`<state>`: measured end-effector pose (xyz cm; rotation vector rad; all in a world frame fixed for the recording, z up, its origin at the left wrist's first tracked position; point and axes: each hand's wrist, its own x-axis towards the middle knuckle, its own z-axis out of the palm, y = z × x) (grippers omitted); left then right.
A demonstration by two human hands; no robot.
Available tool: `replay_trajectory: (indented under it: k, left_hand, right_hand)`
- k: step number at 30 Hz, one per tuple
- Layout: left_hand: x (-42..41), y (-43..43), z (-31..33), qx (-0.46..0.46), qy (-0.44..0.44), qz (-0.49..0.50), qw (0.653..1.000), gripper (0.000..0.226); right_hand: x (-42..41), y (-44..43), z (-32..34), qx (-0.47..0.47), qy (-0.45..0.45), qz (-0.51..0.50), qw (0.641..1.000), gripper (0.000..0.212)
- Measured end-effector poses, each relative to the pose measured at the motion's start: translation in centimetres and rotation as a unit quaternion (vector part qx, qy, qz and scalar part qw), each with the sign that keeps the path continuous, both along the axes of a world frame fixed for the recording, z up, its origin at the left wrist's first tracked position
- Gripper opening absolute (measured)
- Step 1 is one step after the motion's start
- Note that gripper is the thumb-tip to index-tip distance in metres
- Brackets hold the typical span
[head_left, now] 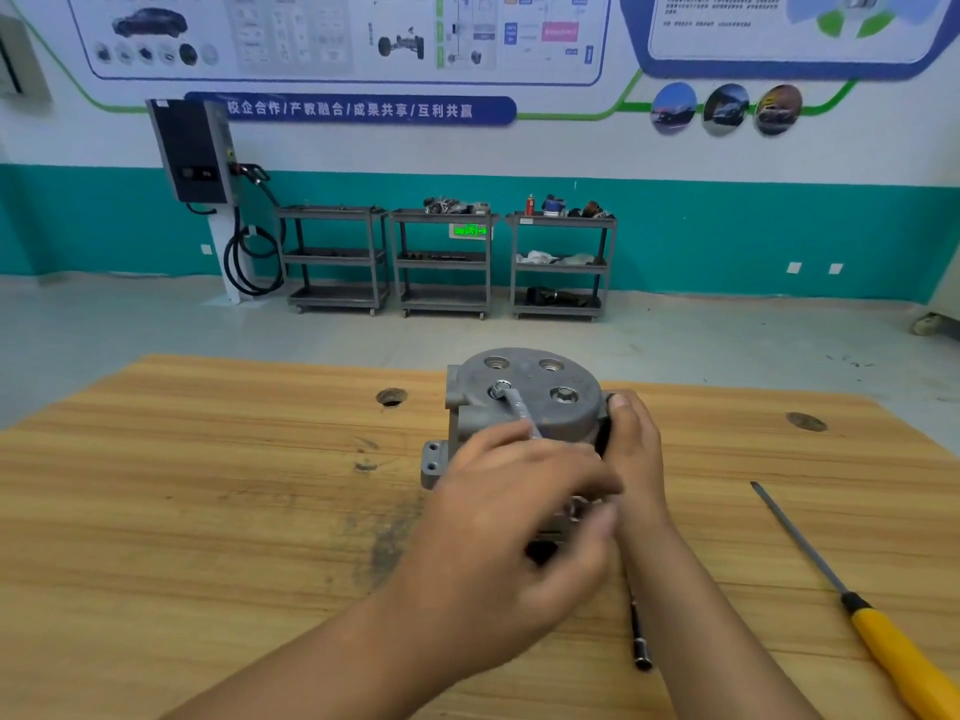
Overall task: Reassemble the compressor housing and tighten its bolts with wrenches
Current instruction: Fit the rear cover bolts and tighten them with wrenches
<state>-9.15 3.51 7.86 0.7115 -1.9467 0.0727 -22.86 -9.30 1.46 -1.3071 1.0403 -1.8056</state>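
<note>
Step in hand: tightening the cover bolts.

- The grey cast-metal compressor housing stands on end near the middle of the light wooden worktop, round cover facing up.
- The silver ring wrench is seated on the near-left hex bolt.
- My left hand has its grip wrapped round the wrench handle. The picture is blurred there, so I cannot make out the finger detail.
- My right hand has its grip clamped on the housing's right flank, thumb on top.
- A second bolt sits in the cover to the right. The two far recesses look empty.
- A yellow-handled tool lies well apart to the right, and a slim black tool lies near my right forearm.

Next, by my judgement: swing the wrench while bracing the housing against the turn, then reseat it on the second bolt.
</note>
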Motion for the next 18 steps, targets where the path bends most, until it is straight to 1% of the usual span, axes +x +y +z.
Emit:
replay_trajectory:
  k: [2,5,7,10,12,15,16,18]
  left_hand:
    - [2.1,-0.1,-1.3,-0.019,0.09,0.008,0.996,0.022]
    - [4.6,-0.5,-1.6,0.01,0.218,0.005,0.976,0.033]
    - [6.1,-1.7,-1.1,0.07,0.313,0.049,0.946,0.026]
    - [7.9,-5.1,0.1,0.207,0.409,0.121,0.88,0.02]
    - [8.5,-7.7,1.1,0.292,0.431,0.125,0.844,0.018]
    - [8.0,-11.0,2.1,0.367,0.454,0.091,0.807,0.012]
    - [7.8,-12.0,2.5,0.383,0.45,0.089,0.802,0.012]
    - [7.1,-13.7,3.4,0.414,0.412,0.106,0.805,0.017]
  right_hand:
    - [-0.1,0.1,0.5,-0.01,0.021,-0.015,1.0,0.026]
    - [-0.1,0.2,0.4,-0.006,0.041,-0.026,0.999,0.026]
    - [-0.2,0.1,0.3,-0.009,0.046,-0.025,0.999,0.027]
    - [-0.1,0.1,0.4,-0.007,0.036,-0.011,0.999,0.028]
    - [-0.1,0.2,0.5,-0.017,0.036,-0.007,0.999,0.027]
    - [-0.2,0.3,0.7,-0.023,0.039,-0.003,0.999,0.027]
    - [-0.2,0.2,0.6,-0.022,0.037,0.003,0.999,0.027]
    - [-0.3,0.2,0.4,-0.021,0.034,0.008,0.999,0.028]
